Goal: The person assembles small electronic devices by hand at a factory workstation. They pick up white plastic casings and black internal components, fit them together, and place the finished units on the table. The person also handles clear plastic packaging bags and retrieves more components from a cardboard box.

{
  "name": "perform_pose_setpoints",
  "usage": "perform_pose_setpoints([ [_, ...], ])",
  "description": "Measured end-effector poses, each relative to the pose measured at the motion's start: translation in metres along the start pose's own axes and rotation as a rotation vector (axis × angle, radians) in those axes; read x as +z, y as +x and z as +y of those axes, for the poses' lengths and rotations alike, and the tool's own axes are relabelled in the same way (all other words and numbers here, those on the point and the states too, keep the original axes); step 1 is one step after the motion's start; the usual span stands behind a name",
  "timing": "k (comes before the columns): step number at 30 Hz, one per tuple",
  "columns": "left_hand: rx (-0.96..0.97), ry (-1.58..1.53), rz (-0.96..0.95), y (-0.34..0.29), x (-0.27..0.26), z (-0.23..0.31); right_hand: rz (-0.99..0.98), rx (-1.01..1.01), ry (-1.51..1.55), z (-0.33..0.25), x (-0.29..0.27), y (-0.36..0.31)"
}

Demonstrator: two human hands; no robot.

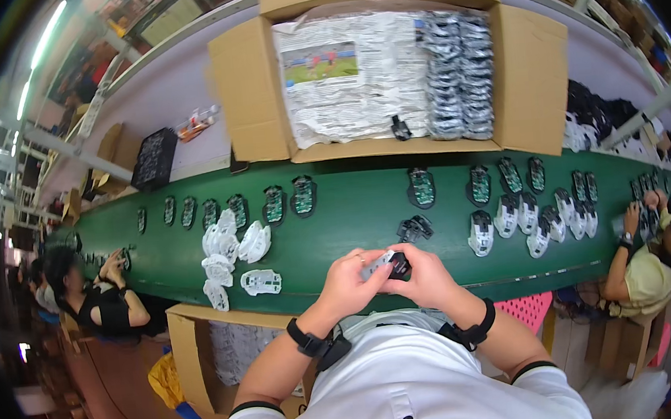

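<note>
Close to my body, over the near edge of the green table (345, 228), both hands meet at one small grey and black plastic part (399, 265). My left hand (347, 283) is closed on its grey side, and my right hand (431, 278) has fingers wrapped round the black end. My fingers cover much of the part. Just beyond them lies a dark plastic piece (415, 229). A black mouse base with a green circuit board (421, 187) rests further back. To the left is a pile of white mouse shells (220, 251), with a single white shell (262, 281) nearer me.
An open cardboard box (250, 97) holding newspaper and wrapped dark parts stands behind the table. More board-fitted bases (274, 205) line the left, and white shells (480, 233) the right. People sit at the left (96, 298) and right (658, 253). Another box (193, 358) stands below left.
</note>
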State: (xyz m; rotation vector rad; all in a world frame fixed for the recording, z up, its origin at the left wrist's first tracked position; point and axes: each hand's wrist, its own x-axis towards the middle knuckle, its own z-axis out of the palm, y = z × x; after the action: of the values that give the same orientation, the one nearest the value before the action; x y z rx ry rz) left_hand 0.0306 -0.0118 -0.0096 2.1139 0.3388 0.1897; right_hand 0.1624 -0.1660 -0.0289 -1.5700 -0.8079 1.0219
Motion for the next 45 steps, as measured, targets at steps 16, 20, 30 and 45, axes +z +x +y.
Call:
perform_pose_setpoints([
  [16,-0.598,-1.005,0.037,0.018,0.011,-0.011,0.076,0.348,0.652,0.006,-0.008,0.009],
  [20,-0.659,-1.002,-0.038,0.006,0.002,-0.02,0.012,0.452,0.776,0.008,-0.004,0.007],
  [30,-0.666,-0.886,0.119,0.0,0.004,-0.042,0.053,0.422,0.611,0.025,-0.006,0.011],
  [45,-0.792,0.804,0.444,-0.093,-0.055,-0.193,0.32,-0.357,-0.89,0.098,-0.059,0.014],
])
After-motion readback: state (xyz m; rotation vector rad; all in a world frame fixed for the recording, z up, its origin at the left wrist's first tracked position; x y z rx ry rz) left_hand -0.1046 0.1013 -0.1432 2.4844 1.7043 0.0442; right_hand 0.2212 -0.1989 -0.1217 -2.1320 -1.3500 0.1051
